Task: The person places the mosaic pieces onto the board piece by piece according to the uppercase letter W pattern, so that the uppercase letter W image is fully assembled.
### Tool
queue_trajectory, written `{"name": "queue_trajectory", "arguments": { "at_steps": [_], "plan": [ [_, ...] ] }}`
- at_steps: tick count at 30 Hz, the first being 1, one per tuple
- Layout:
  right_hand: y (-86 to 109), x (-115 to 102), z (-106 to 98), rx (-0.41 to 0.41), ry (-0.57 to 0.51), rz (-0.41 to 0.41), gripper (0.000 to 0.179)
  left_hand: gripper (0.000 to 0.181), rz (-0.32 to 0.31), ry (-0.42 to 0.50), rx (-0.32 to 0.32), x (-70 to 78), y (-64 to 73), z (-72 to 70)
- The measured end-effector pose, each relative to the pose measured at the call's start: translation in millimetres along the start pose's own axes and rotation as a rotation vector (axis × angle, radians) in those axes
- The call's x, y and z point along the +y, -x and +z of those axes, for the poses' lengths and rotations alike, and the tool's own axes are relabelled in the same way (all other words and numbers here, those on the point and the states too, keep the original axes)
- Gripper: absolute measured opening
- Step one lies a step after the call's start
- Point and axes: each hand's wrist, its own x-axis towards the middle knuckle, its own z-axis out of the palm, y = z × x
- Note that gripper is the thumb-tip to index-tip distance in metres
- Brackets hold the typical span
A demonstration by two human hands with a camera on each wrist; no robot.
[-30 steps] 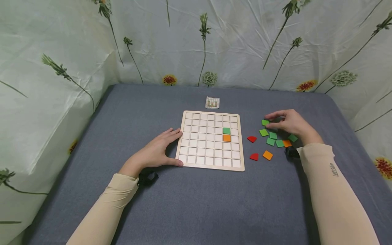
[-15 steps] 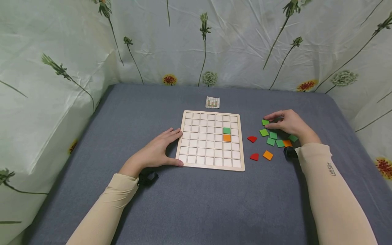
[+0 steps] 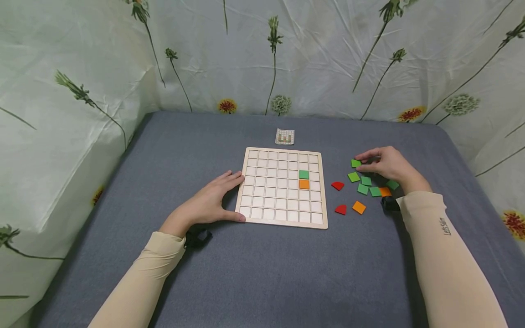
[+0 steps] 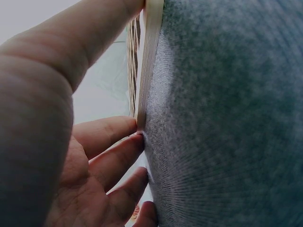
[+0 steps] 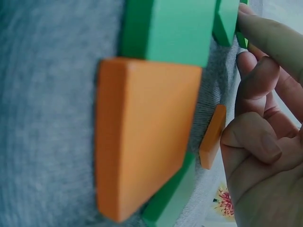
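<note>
One green tile my right fingers are pinching, my left fingers resting unclenched against the board, red pieces lying beside it

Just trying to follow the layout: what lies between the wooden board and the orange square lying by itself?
A red wedge lies there on the cloth, touching neither the board nor the orange square; the head view shows this.

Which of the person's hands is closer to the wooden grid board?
The left hand: it touches the wooden grid board at its left edge. The right hand is beyond the right edge, fingers at a light green square tile.
</note>
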Motion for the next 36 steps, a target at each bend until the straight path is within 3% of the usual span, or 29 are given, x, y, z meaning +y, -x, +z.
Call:
{"name": "queue_trajectory", "arguments": {
  "at_steps": [15, 26, 36],
  "plan": [
    [1.4, 0.5, 3.4, 0.066, 0.036, -0.067, 0.042, 0.116, -0.019, 0.047, 0.021, -1.0, -0.9, 2.3],
    [6.3, -6.1, 2.9, 0.072, 0.057, -0.082, 0.044, 0.111, -0.045, 0.169, 0.054, -1.8, -5.1, 4.5],
    [19.5, -18.2, 6.7, 0.100, 0.070, -0.143, 0.038, 0.111, -0.052, 0.188, 0.054, -3.2, -8.7, 6.6]
  ]
}}
